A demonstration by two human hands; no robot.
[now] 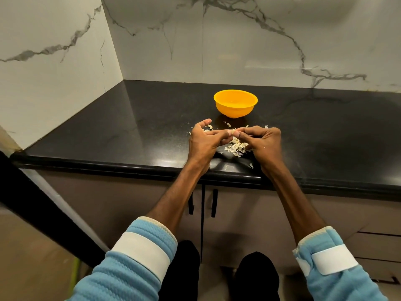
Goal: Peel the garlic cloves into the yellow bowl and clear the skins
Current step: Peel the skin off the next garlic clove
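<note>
Obs., centre of frame. Both hands work low over the desk (130, 131), just in front of the bowl (235, 111).

- Left hand (204, 142) and right hand (263, 142) meet tip to tip. Between them sits a small pale piece, taken to be a clove (233, 131); too small to tell how much skin is on it.
- Left fingers (219, 133): curled in, tips closed on the clove. One finger sticks up free, toward the bowl.
- Right fingers (249, 132): curled, tips pinching the same clove from the other side. Nothing else is in either hand.
- Skins (236, 147): a loose pale heap on the desk right under the hands, with stray flakes scattered toward the bowl and the front edge.
- Bowl: upright, above the hands in the frame and apart from them. Its inside is not visible enough to count cloves.

Judgement on placement: the hands are held low over the heap so that peel drops in one spot and is easy to sweep up later. The bowl stands near enough that a bare clove needs only a short reach forward. The two-sided pinch suits one hand steadying while the other strips. Clearing is not yet begun.
</note>
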